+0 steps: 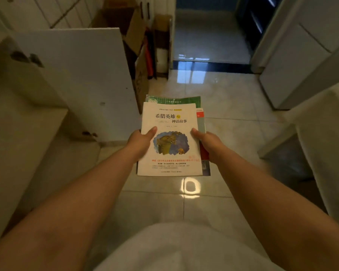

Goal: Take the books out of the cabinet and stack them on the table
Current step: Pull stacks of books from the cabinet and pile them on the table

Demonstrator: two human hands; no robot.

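Books (pixel 169 137), a small pile topped by a pale paperback, are held level above the tiled floor (pixel 233 106), gripped at either edge by the left hand (pixel 140 142) and right hand (pixel 208 144), thumbs pressed on the cover and both arms extended. An open cabinet door (pixel 82 79) is seen at left; no tabletop is clearly identifiable, so stacking is judged still to be done.

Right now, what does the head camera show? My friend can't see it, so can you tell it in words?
Two bare hands, the left hand and the right hand, hold a small stack of books out over a shiny tiled floor. The top book is cream with a dragon picture, and green and red covers peek out underneath. An open white cabinet door stands to the left.
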